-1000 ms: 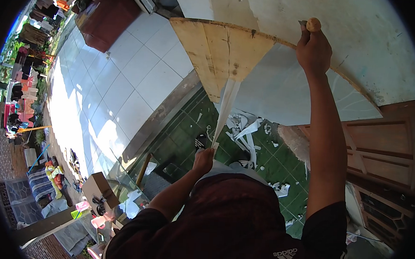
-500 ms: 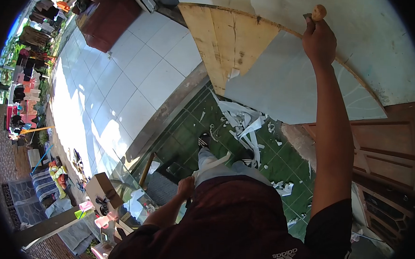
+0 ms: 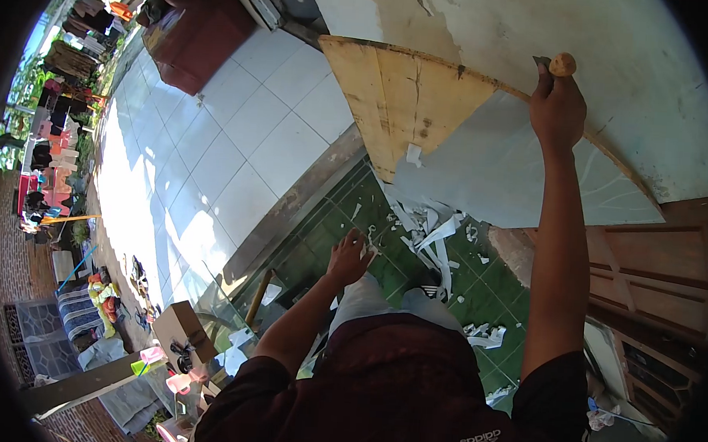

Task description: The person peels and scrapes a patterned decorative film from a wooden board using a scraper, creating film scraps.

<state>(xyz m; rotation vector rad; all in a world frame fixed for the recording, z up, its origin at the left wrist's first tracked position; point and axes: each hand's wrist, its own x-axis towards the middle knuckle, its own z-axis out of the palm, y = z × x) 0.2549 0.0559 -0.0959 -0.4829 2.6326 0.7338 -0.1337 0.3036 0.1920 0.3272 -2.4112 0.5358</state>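
Note:
My right hand (image 3: 558,112) is closed around a tool with a rounded wooden knob handle (image 3: 564,65); a small dark tip sticks out beside the thumb. It is at the far edge of a board (image 3: 397,95), whose left part shows bare yellowish wood with dark stains. A smooth pale grey sheet (image 3: 485,164) covers the rest of the board. My left hand (image 3: 350,258) is raised in front of my legs, below the board's near edge, with its fingers apart and nothing clearly held. A small white scrap (image 3: 413,154) lies at the border of the bare wood.
White torn strips (image 3: 434,229) and scraps litter the green tiled floor (image 3: 478,287). A raised white-tiled floor (image 3: 239,127) lies left, with a dark red sofa (image 3: 200,33) beyond. A cardboard box (image 3: 182,330) stands lower left; brown wooden doors (image 3: 648,256) are at right.
My left hand has lifted forward from beside my hip, and the white strip seen at it is no longer there. My right hand stays at the board's edge with the tool; the view has tilted slightly.

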